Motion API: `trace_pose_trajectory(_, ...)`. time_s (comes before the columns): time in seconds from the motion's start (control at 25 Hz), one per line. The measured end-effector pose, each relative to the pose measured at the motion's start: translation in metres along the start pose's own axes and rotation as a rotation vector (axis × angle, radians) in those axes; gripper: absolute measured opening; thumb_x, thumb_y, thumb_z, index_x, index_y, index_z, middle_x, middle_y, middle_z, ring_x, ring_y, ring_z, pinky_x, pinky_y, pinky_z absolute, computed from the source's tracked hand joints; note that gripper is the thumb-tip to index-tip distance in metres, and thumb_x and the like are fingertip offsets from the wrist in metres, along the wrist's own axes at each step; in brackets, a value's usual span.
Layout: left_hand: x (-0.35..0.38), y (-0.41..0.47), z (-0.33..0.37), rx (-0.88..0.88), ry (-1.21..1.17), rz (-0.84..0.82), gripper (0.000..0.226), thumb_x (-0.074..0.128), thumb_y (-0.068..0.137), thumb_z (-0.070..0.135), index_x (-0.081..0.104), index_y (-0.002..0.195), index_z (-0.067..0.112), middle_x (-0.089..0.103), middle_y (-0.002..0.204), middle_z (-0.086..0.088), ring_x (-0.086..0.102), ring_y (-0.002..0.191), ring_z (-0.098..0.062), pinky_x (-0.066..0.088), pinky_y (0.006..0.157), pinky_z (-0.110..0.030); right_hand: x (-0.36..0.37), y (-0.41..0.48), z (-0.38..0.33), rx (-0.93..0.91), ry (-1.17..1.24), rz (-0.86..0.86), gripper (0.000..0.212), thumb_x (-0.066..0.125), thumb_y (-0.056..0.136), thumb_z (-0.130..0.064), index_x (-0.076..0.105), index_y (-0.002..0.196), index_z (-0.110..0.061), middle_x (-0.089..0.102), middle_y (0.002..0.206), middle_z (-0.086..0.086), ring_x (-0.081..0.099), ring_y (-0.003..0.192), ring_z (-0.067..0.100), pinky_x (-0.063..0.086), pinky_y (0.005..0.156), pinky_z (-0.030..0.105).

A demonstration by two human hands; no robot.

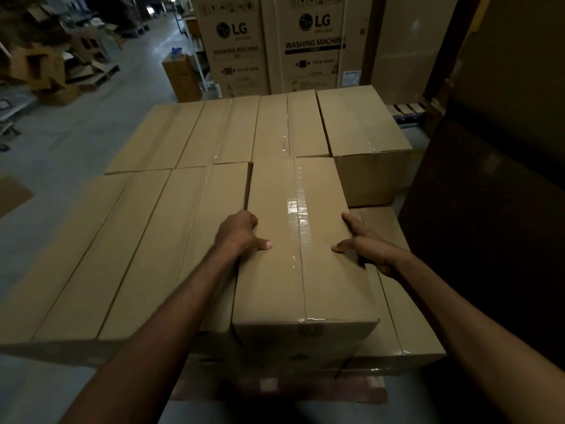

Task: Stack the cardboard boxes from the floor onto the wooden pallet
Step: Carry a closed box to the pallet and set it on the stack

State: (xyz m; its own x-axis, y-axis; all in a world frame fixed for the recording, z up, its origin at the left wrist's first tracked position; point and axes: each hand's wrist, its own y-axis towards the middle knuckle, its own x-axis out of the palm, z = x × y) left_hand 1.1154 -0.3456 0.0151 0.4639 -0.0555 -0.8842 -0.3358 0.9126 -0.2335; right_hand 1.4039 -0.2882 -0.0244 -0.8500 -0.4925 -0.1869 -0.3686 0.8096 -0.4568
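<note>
A long taped cardboard box point(293, 258) lies in front of me on top of a lower box point(394, 325), beside the top layer of stacked boxes point(146, 240). My left hand point(241, 231) grips its left edge, thumb on the lid and fingers down the side. My right hand point(363, 243) holds its right edge, thumb on top and fingers along the side. A strip of the wooden pallet point(275, 387) shows under the stack near my feet. A back row of boxes point(232, 130) fills the far half.
Tall washing machine cartons point(269, 41) stand behind the stack. A dark tall wall of cartons point(495, 148) closes the right side. Loose flattened cardboard point(49, 65) is piled far left. Grey floor point(76, 139) runs along the left, with a small box point(180, 75) in the aisle.
</note>
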Motion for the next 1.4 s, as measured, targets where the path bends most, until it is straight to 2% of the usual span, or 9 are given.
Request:
trace_pose_trajectory(0.12, 0.016, 0.000, -0.009, -0.004, 0.047, 0.035, 0.071, 0.096, 0.066, 0.038, 0.065, 0.124, 0.014, 0.066, 0.131, -0.008, 0.061, 0.119, -0.028, 0.049, 0.092, -0.035, 0.007, 0.005, 0.009, -0.011, -0.008, 0.027, 0.100, 0.076, 0.086, -0.001, 0.021, 0.163, -0.034, 0.031, 0.165, -0.003, 0.042, 0.132, 0.017, 0.041, 0.102, 0.032)
trace_pose_trajectory(0.24, 0.022, -0.002, -0.017, 0.014, 0.089, 0.076, 0.060, 0.093, 0.070, 0.037, 0.066, 0.121, 0.018, 0.068, 0.124, -0.006, 0.063, 0.113, -0.028, 0.049, 0.085, -0.033, 0.016, 0.006, 0.013, -0.040, -0.015, 0.049, 0.099, 0.078, 0.086, -0.002, 0.024, 0.163, -0.033, 0.034, 0.161, -0.002, 0.044, 0.127, 0.015, 0.043, 0.098, 0.031)
trace_pose_trajectory(0.4, 0.026, -0.009, -0.024, 0.052, 0.072, 0.086, 0.054, 0.083, 0.081, 0.041, 0.067, 0.127, 0.018, 0.069, 0.126, -0.007, 0.062, 0.119, -0.030, 0.052, 0.094, -0.037, 0.026, 0.001, 0.010, -0.107, -0.093, 0.135, 0.088, 0.079, 0.088, -0.009, 0.033, 0.161, -0.027, 0.037, 0.162, 0.000, 0.044, 0.138, 0.020, 0.043, 0.102, 0.030)
trace_pose_trajectory(0.48, 0.034, -0.022, -0.033, 0.094, 0.052, 0.079, 0.060, 0.078, 0.086, 0.044, 0.063, 0.138, 0.020, 0.063, 0.140, -0.005, 0.056, 0.129, -0.029, 0.048, 0.106, -0.042, 0.032, -0.008, 0.015, -0.164, -0.307, 0.193, 0.080, 0.079, 0.089, -0.025, 0.038, 0.158, -0.025, 0.030, 0.165, 0.004, 0.034, 0.149, 0.026, 0.037, 0.112, 0.035)
trace_pose_trajectory(0.64, 0.052, -0.068, -0.066, 0.191, -0.073, 0.000, 0.074, 0.072, 0.089, 0.054, 0.047, 0.153, 0.026, 0.033, 0.165, 0.002, 0.026, 0.153, -0.023, 0.027, 0.123, -0.045, 0.058, -0.055, 0.047, -0.216, -0.700, 0.078, 0.097, 0.071, 0.081, -0.070, 0.025, 0.161, -0.041, -0.013, 0.172, -0.003, -0.008, 0.157, 0.034, 0.014, 0.123, 0.058)
trace_pose_trajectory(0.8, 0.054, -0.110, -0.101, 0.294, -0.093, -0.160, 0.111, 0.066, 0.061, 0.089, 0.038, 0.156, 0.038, 0.016, 0.169, 0.015, 0.005, 0.157, -0.012, 0.011, 0.125, -0.043, 0.075, -0.093, 0.071, -0.213, -0.814, 0.027, 0.115, 0.071, 0.069, -0.082, 0.009, 0.161, -0.050, -0.026, 0.168, -0.011, -0.030, 0.152, 0.030, 0.005, 0.121, 0.065)
trace_pose_trajectory(0.92, 0.059, -0.120, -0.117, 0.366, 0.064, -0.165, 0.118, 0.081, 0.061, 0.072, 0.026, 0.160, 0.039, 0.006, 0.169, 0.016, -0.003, 0.157, -0.012, 0.005, 0.127, -0.043, 0.079, -0.099, 0.072, -0.227, -0.837, 0.052, 0.118, 0.078, 0.066, -0.076, 0.013, 0.161, -0.048, -0.021, 0.169, -0.013, -0.029, 0.153, 0.028, 0.014, 0.121, 0.065)
trace_pose_trajectory(1.04, 0.060, -0.124, -0.119, 0.389, 0.093, -0.099, 0.111, 0.088, 0.068, 0.057, 0.027, 0.159, 0.039, 0.011, 0.169, 0.015, 0.003, 0.158, -0.016, 0.014, 0.128, -0.046, 0.082, -0.102, 0.069, -0.240, -0.834, 0.110, 0.114, 0.083, 0.068, -0.068, 0.020, 0.161, -0.045, -0.012, 0.170, -0.014, -0.022, 0.155, 0.027, 0.025, 0.118, 0.064)
trace_pose_trajectory(1.4, 0.059, -0.129, -0.121, 0.415, 0.135, -0.031, 0.102, 0.084, 0.070, 0.061, 0.033, 0.157, 0.041, 0.020, 0.167, 0.017, 0.015, 0.157, -0.015, 0.027, 0.122, -0.043, 0.083, -0.098, 0.076, -0.247, -0.848, 0.128, 0.112, 0.081, 0.069, -0.071, 0.021, 0.160, -0.046, -0.009, 0.170, -0.017, -0.020, 0.156, 0.025, 0.023, 0.118, 0.065)
